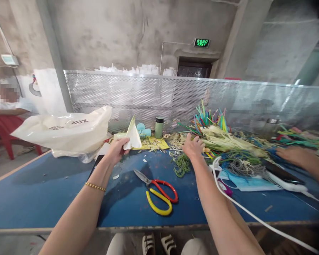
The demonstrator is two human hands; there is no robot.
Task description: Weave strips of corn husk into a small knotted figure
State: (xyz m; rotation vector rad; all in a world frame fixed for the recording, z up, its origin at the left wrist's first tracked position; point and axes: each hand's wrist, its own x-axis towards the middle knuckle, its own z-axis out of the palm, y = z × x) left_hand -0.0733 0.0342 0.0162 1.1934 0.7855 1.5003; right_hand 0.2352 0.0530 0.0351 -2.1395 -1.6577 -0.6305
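Observation:
My left hand [118,150] is closed on a pale corn husk [134,134], which stands up to a pointed, greenish tip. Over the near edge of a heap of husks [223,139], my right hand [193,145] reaches forward, fingers apart, with nothing visible in it. Just below that hand lies a tangle of green cord [182,165]. Scissors [159,194] with one red and one yellow handle rest on the blue table between my forearms, touched by neither hand.
A large white plastic bag [66,132] fills the back left. Behind stand a green bottle [158,128] and a perforated metal screen [122,92]. Coloured pipe cleaners [210,118], a blue mask [255,182] and a white cable [244,205] lie right. Another person's hand [295,155] reaches in there.

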